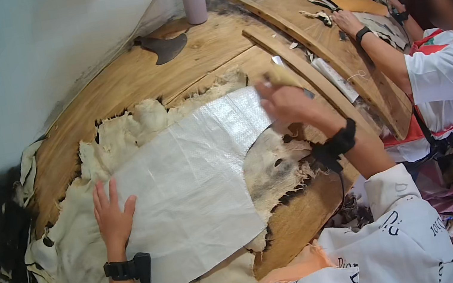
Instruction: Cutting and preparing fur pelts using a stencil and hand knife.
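My sleeve (392,188): white, nearest.
Left hand (112,219): spread on left edge of white sheet (187,191).
Right hand (289,103): blurred; grip I can't tell.
Sheet: atop hide (74,259); seems light, slippery; I'd take its edges.

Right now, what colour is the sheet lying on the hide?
Greyish white; the sheet shows best in the head view.

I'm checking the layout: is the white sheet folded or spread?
Spread: the white sheet lies open across the pale hide, lightly creased, with the left hand at its left edge.
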### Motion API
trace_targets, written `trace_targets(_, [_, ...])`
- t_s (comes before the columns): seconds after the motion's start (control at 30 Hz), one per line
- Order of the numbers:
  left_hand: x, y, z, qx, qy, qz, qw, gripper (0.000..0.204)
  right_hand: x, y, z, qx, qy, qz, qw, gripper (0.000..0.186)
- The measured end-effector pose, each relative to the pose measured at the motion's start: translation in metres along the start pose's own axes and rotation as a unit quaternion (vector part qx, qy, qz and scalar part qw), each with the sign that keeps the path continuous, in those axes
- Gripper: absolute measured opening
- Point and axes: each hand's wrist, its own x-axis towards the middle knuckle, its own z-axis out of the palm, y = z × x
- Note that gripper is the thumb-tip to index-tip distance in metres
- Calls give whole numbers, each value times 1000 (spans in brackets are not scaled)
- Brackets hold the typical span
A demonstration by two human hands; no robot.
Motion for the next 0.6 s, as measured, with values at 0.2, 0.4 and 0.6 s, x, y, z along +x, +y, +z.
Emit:
trace_targets(0.2, [8, 4, 3, 1, -8, 15, 1000, 62, 0, 67, 1, 14, 331, -168, 929, 30])
trace_targets(0.4, [11, -20, 12, -2, 7, 42, 999, 61, 30, 33, -8, 0, 164, -215, 963, 43])
trace_targets(0.6, [13, -7, 6, 5, 115, 137, 984, 50, 44, 43, -18, -10, 164, -70, 984, 35])
